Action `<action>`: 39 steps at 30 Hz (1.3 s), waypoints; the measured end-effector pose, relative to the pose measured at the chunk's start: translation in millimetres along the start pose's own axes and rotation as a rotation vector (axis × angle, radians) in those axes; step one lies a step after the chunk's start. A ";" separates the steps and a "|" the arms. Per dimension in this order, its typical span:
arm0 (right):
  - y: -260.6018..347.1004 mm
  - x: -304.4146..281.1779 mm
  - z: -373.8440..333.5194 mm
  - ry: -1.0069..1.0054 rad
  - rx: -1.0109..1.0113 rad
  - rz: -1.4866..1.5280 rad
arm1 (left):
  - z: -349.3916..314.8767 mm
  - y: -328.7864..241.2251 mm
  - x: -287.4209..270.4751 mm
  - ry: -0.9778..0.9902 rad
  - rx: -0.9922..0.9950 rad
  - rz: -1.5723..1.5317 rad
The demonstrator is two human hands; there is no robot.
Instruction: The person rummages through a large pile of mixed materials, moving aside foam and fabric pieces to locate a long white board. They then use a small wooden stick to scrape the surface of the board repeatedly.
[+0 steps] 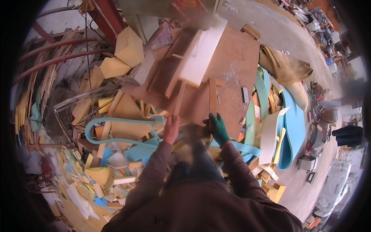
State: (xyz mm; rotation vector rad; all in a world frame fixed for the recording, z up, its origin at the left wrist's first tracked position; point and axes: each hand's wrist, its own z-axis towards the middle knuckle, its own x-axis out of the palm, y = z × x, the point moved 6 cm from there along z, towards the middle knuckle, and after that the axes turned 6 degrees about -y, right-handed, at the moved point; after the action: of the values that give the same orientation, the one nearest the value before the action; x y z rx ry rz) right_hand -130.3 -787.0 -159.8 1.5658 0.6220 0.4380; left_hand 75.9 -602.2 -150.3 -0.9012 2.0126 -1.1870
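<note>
My left hand, bare, is closed on the lower end of a thin wooden stick. The far end of that stick meets the near edge of a white foam slab, which lies along a brown wooden guide on a reddish-brown board. In a green glove, my right hand grips the near end of another wooden stick, which has a short side piece at its far end. Blurred machine parts cover the slab's far end.
Foam offcuts pile up left of my legs, with a bent light-blue strip among them. Blue foam sheets and a rolled tan sheet stand to the right. A small striped block sits on the board. Red bars curve at far left.
</note>
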 end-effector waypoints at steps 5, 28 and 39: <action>12.6 4.4 16.9 0.006 0.017 0.095 | 12.2 -7.9 10.5 0.013 0.021 -0.010; 30.4 -1.0 59.5 -0.135 0.461 0.463 | 56.5 -46.5 23.9 -0.021 0.030 0.124; 38.1 3.2 -0.8 -0.121 0.441 0.387 | 70.9 -44.0 35.0 -0.026 -0.024 0.079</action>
State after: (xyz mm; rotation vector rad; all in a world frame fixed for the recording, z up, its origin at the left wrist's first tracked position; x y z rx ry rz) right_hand -123.4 -785.1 -122.2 2.1320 0.3302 0.5114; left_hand 122.2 -679.7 -144.9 -0.8363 2.0266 -1.1051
